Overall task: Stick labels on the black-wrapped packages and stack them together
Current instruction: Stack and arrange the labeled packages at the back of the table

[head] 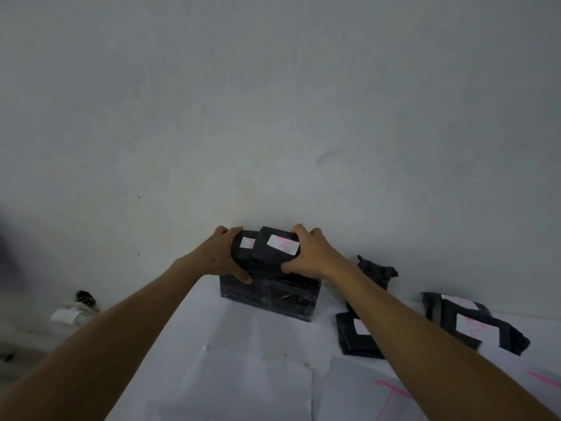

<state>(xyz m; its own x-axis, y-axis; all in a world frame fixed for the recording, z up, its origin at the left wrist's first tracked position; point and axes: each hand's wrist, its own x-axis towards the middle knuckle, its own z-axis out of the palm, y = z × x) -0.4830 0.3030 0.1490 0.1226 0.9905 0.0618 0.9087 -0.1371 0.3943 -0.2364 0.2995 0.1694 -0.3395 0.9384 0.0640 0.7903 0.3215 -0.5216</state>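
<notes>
- Two labelled packages (pixel 274 249), centre frame, atop a large black bundle (pixel 270 294); we read their long axes as roughly left-right.
- Left hand (pixel 223 255) and right hand (pixel 309 253): we see each gripping an outer end, arms outstretched.
- Four more packages (pixel 476 325), lower right.
- White sheets (pixel 243 381) beneath.

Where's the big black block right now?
In the head view, the big black block sits centre against the wall, under the two labelled packages that both hands hold.
</notes>
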